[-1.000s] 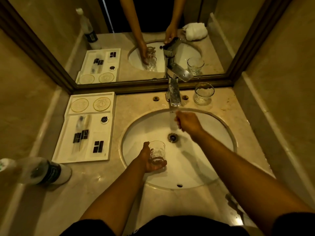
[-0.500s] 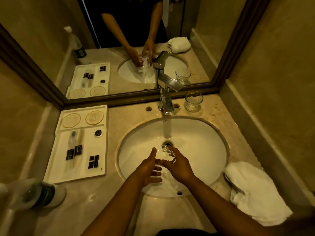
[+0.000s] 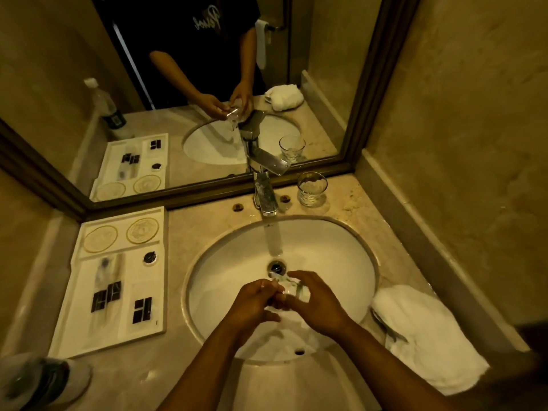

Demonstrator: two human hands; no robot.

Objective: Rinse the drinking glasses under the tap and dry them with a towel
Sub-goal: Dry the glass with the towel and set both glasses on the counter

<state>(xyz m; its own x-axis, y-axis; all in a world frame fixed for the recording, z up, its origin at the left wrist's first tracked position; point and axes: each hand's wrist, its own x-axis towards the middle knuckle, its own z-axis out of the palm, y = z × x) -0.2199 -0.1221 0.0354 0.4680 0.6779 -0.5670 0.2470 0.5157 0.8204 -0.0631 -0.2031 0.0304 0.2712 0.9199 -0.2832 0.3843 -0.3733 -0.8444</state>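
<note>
Both hands over the sink [image 3: 341, 262] basin, just below the drain. Left hand [image 3: 252, 304] and right hand [image 3: 317, 304] meet around a clear drinking glass [image 3: 292, 287] — fingers of both curl round it, so each grip is closed on the glass. Glass is blurred by water and glare; looks tilted, but hard to be sure. Water stream runs from the tap [image 3: 265, 197] down toward the drain [image 3: 277, 266], landing just beyond the held glass.

Second glass [image 3: 312, 188] stands upright on the surface [image 3: 207, 209] right of the tap, near the mirror [image 3: 207, 114] frame, well apart from the hands. White towel [image 3: 424, 336] lies crumpled on the surface at the sink's right edge, near the right forearm.

Left of the sink — white tray [image 3: 118, 280] with two round coasters at its far end, small black packets and a black cap; no print legible on them. Plastic bottle [image 3: 41, 381] with dark label at bottom left, blurred, label unreadable. Mirror reflects a dark shirt with white script lettering, not readable.
</note>
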